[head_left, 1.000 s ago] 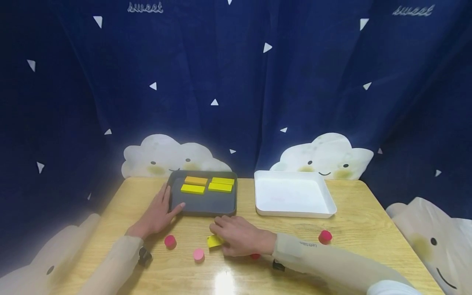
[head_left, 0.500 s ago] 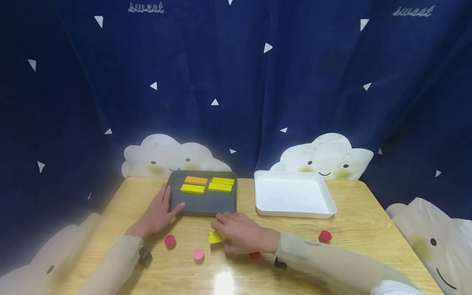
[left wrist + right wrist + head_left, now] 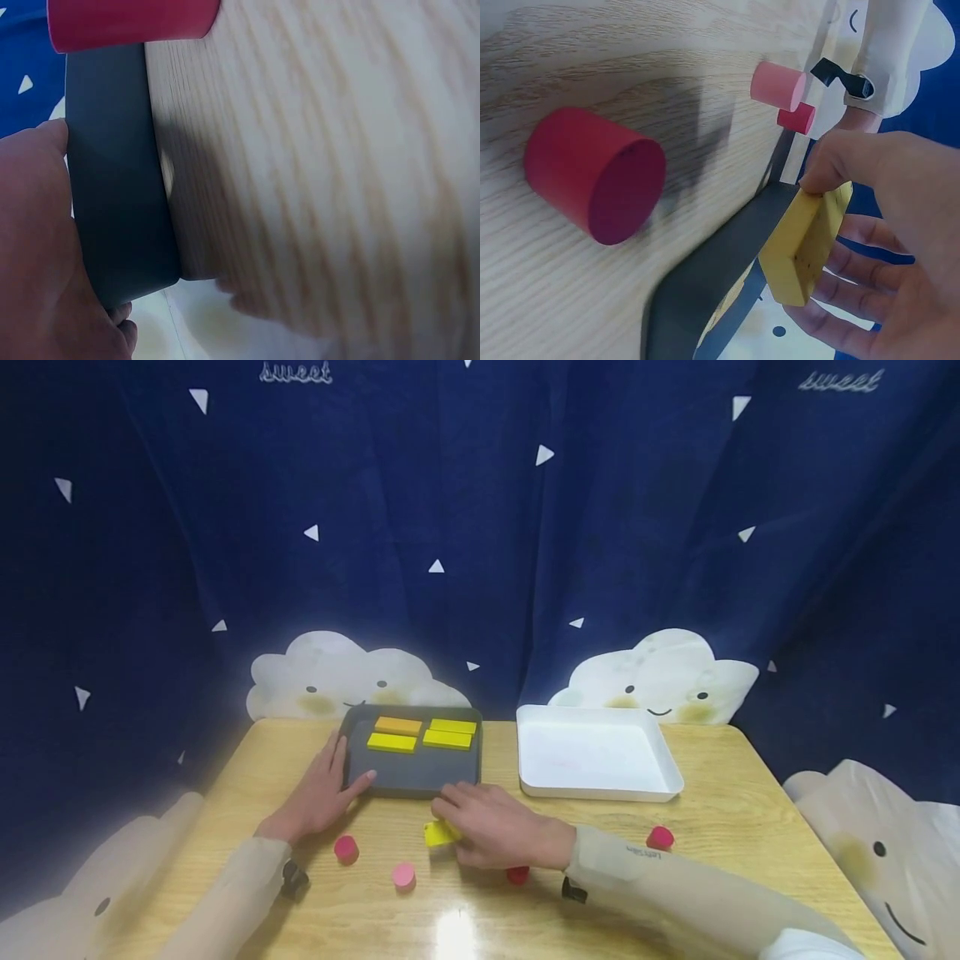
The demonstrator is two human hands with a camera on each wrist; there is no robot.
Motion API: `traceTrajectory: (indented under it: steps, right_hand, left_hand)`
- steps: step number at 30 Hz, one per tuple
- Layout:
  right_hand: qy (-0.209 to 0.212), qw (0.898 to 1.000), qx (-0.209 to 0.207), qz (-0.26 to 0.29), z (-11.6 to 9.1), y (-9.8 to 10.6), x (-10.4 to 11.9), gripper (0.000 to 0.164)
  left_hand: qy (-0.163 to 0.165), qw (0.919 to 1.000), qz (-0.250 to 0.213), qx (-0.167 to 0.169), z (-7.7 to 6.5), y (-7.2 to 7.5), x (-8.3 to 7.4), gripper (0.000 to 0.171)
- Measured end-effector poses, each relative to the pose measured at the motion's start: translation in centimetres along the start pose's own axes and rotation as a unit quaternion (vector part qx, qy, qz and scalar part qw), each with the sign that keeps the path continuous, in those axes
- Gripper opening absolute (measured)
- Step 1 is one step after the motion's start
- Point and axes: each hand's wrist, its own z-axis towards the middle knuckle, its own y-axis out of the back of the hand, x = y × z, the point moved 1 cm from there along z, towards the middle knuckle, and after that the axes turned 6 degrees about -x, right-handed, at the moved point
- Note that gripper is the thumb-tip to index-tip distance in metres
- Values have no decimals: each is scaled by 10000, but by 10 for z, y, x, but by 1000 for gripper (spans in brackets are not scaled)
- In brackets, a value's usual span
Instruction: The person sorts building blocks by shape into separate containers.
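Yellow block pinched in the right grip above the counter, grey tray beyond that grip, left grip straight-fingered against the tray's left side, pink cylinder left of the right grip, white tray beyond to its right.

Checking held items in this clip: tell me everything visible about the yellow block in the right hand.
The yellow block is a straight-edged bar, matte, perhaps painted wood, with a few dark specks. The right hand pinches it between thumb and fingers, hiding part of it. It is on the near side of the dark grey tray, seemingly clear of the table; its tilt is unclear.
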Motion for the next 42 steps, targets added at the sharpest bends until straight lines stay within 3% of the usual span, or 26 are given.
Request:
traceTrajectory:
  steps: [25,42]
  right_hand:
    - [12,9998,-182,-83,12,15,-1,42]
    - [62,9974,-614,-375,27,22,-10,46]
  left_hand:
    - [12,10000,-29,-8,-1,0,3,106]
    - [-1,10000,-77,-7,-1,-2,2,101]
